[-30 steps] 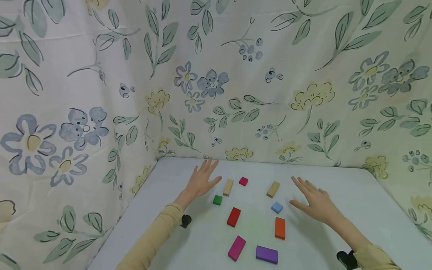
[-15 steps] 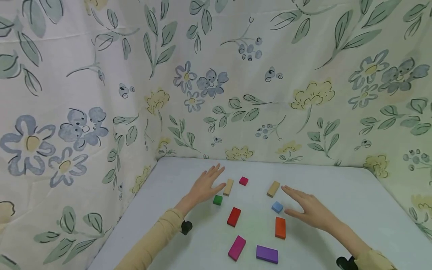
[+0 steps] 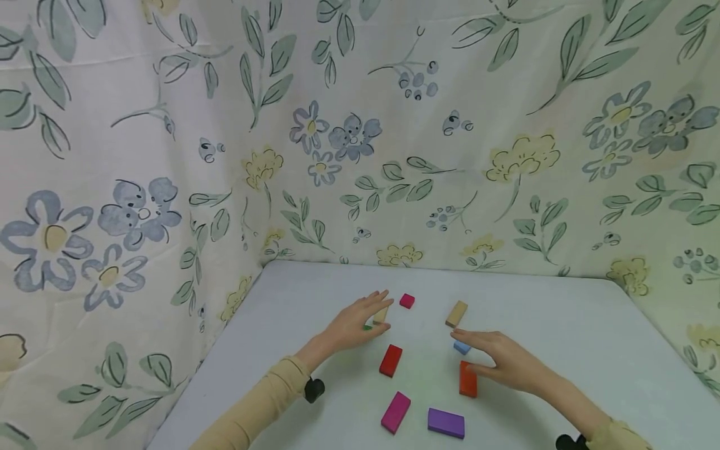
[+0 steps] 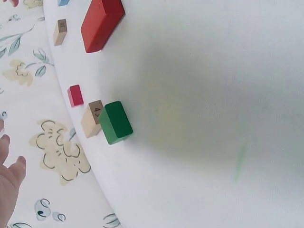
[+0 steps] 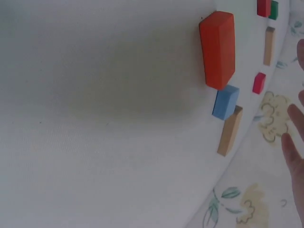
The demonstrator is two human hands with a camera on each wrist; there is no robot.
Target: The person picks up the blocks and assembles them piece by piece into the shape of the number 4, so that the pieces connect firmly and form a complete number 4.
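Note:
My left hand (image 3: 357, 322) hovers with loosely extended fingers over a green block (image 4: 115, 122) and a pale wooden block (image 3: 380, 315), partly covering both in the head view. Nothing is in its grasp. My right hand (image 3: 506, 361), thumb spread from relaxed fingers, is above a light blue block (image 5: 225, 102) and an orange block (image 3: 467, 384), hiding part of each. It holds nothing either. Just beyond its fingertips lies a second wooden block (image 3: 456, 314). A small crimson cube (image 3: 407, 301) sits between the two wooden blocks.
A red block (image 3: 390, 360), a magenta block (image 3: 396, 412) and a purple block (image 3: 446, 423) lie nearer on the white table (image 3: 551, 312). Floral cloth (image 3: 394, 219) hangs at the back and both sides.
Both hands have moved inward and nearer the viewer, the left to the right and the right to the left, now over the blocks. The blocks stay where they were.

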